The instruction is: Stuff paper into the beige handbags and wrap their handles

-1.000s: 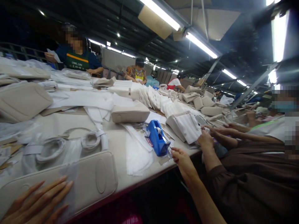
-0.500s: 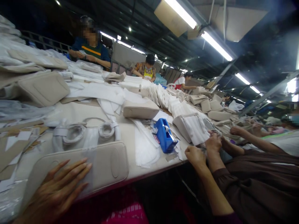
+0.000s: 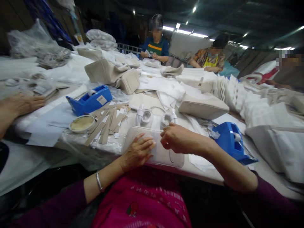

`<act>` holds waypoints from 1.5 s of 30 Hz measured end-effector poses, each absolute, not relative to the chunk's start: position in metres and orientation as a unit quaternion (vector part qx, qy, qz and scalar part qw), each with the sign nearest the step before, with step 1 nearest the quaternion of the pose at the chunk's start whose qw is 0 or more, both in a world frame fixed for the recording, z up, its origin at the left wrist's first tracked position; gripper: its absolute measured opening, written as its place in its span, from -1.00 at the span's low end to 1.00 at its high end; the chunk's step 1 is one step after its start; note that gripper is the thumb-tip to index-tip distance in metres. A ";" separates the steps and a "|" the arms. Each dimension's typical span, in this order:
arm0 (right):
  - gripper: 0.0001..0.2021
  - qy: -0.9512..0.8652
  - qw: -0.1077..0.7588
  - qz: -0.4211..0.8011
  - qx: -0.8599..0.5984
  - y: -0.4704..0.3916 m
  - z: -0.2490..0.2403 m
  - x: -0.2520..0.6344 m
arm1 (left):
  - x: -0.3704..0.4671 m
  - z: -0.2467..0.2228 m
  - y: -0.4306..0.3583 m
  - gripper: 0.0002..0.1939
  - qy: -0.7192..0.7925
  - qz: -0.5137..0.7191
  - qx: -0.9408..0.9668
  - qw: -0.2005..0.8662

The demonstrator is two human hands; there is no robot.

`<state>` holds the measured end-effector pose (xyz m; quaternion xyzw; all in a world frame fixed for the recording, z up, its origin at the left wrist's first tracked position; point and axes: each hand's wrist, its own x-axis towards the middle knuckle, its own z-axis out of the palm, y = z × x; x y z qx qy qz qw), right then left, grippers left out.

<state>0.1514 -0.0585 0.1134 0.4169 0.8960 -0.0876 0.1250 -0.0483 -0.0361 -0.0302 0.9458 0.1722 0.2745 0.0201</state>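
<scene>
A beige bag (image 3: pixel 177 158) lies at the table's front edge, its wrapped handles (image 3: pixel 146 117) pointing away from me. My left hand (image 3: pixel 137 152) rests flat on the bag's left half with fingers spread, beside a clear strip across its middle. Over the right half is my right hand (image 3: pixel 172 137), its fingers curled together in a pinch; whatever they may hold is too small to make out. A blue tape dispenser (image 3: pixel 229 142) stands right of the bag.
Another blue tape dispenser (image 3: pixel 91 99), a round tin (image 3: pixel 82 123) and cardboard strips (image 3: pixel 110 125) lie left. A co-worker's hand (image 3: pixel 28 103) is at far left. Beige bags (image 3: pixel 204 106) and white padding cover the back; people work behind.
The view has swung left and down. My right hand has come from beside the right dispenser to above the bag. My left hand stays on the bag.
</scene>
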 end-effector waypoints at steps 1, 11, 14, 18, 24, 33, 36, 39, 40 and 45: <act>-0.79 0.896 0.138 -0.094 0.412 -0.045 0.110 0.142 | -0.049 -0.030 -0.036 -0.65 0.173 0.273 0.946 0.019; -0.81 0.878 0.205 -0.019 0.433 0.020 0.084 0.122 | -0.052 -0.038 -0.034 -0.64 0.183 0.282 0.942 0.013; -0.81 0.878 0.211 -0.018 0.429 0.022 0.081 0.121 | -0.052 -0.039 -0.033 -0.63 0.178 0.283 0.942 0.013; -0.80 0.880 0.212 -0.007 0.425 0.024 0.080 0.119 | -0.052 -0.039 -0.033 -0.63 0.174 0.284 0.943 0.020; -0.77 0.882 0.219 -0.003 0.418 0.027 0.078 0.118 | -0.052 -0.037 -0.034 -0.60 0.179 0.271 0.945 0.027; -0.83 0.886 0.222 0.014 0.407 0.026 0.076 0.113 | -0.052 -0.035 -0.035 -0.60 0.172 0.272 0.946 0.026; -0.86 0.886 0.210 0.048 0.411 0.022 0.074 0.110 | -0.052 -0.034 -0.035 -0.60 0.175 0.263 0.948 0.026; -0.83 0.889 0.193 0.078 0.408 0.018 0.072 0.108 | -0.052 -0.034 -0.034 -0.60 0.175 0.259 0.949 0.027; -0.82 0.891 0.188 0.084 0.405 0.016 0.072 0.107 | -0.051 -0.034 -0.034 -0.60 0.174 0.259 0.950 0.028; -0.79 0.896 0.167 0.112 0.397 0.010 0.072 0.107 | -0.050 -0.032 -0.033 -0.61 0.163 0.245 0.955 0.033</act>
